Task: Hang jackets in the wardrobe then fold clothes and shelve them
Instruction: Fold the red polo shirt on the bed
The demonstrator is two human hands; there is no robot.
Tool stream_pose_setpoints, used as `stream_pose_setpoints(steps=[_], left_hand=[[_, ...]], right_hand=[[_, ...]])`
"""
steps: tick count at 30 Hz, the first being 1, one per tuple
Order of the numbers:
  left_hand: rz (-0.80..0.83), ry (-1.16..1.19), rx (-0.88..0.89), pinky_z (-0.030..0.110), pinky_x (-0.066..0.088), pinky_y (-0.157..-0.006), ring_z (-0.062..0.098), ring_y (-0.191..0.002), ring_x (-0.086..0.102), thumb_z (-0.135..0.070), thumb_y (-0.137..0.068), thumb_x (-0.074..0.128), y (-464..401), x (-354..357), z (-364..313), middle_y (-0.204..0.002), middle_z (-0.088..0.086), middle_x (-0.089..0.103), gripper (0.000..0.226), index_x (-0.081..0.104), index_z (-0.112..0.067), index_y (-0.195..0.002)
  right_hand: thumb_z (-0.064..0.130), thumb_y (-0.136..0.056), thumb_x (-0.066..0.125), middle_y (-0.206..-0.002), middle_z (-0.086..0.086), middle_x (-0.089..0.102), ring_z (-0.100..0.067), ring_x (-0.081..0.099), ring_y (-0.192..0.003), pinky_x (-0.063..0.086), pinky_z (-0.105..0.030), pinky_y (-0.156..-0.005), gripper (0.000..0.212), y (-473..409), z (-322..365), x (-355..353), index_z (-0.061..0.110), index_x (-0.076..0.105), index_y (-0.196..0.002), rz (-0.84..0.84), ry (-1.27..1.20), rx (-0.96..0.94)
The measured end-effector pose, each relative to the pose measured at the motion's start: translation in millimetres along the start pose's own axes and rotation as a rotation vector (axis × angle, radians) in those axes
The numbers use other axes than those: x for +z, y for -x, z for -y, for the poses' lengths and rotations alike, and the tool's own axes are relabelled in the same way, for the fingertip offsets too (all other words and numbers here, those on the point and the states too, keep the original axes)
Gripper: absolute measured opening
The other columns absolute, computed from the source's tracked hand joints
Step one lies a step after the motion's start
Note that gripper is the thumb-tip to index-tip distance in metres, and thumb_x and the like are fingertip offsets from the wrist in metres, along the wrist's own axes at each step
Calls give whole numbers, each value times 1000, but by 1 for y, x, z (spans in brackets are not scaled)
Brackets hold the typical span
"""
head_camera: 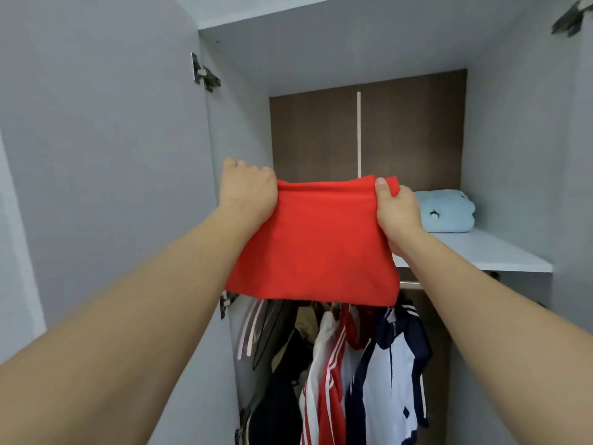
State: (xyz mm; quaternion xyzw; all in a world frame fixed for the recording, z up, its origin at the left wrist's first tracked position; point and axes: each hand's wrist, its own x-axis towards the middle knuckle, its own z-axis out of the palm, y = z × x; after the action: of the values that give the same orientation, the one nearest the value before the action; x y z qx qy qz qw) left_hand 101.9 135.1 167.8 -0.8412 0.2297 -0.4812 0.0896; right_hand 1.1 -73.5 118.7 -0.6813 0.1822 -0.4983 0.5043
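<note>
**Red cloth held up at the wardrobe shelf**

Both arms reach up into the open wardrobe (pixel 513 123). The left hand (pixel 248 189) grips the top left corner of a folded red cloth (pixel 313 242), its fingers curled round the edge. The right hand (pixel 398 210) pinches the top right corner, thumb on the front and the other fingers hidden behind. The cloth hangs between the two hands, in front of the white shelf (pixel 481 255). A folded light blue cloth (pixel 447 210) lies on that shelf, just beside the right hand. Jackets (pixel 359 374) hang below.
</note>
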Motion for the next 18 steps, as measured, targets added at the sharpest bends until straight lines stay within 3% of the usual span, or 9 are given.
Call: stream_pose_setpoints(steps=[3,7,13,16,18], left_hand=[[-7,-30,-44,40,30,-99,33,-113,53,-8,-91,36,-43,17,-2,-111,15,69,28,61,-11,-104],[13,-156,-53,47,14,-115,34,-127,37,-9,-94,33,-97,47,-5,-119,14,64,36,62,-10,-116],[177,-234,-25,46,12,-116,32,-131,28,-15,-97,30,-150,128,-19,-133,10,49,43,60,-17,-129],[267,-52,-113,46,19,-114,29,-129,32,-18,-97,32,-147,189,-43,-136,8,39,42,49,-15,-135],[439,199,-237,48,22,-111,30,-134,31,-27,-96,35,-130,225,-59,-143,9,34,45,41,-14,-138]], right_hand=[[48,-99,44,-103,-9,64,-31,62,-99,50,-50,-94,43,-41,5,20,8,58,-106,10,-25,-25],[48,-100,42,-124,-16,60,-36,57,-114,46,-45,-100,53,-102,1,54,1,55,-120,-4,41,14],[46,-102,40,-130,-21,57,-39,54,-118,43,-39,-96,54,-159,-42,115,-1,53,-125,24,213,80],[46,-99,45,-143,-20,42,-37,44,-129,39,-43,-101,60,-164,-80,146,2,38,-138,90,455,196],[44,-97,45,-153,-15,21,-33,28,-139,27,-51,-109,66,-158,-101,162,9,24,-149,237,826,118]])
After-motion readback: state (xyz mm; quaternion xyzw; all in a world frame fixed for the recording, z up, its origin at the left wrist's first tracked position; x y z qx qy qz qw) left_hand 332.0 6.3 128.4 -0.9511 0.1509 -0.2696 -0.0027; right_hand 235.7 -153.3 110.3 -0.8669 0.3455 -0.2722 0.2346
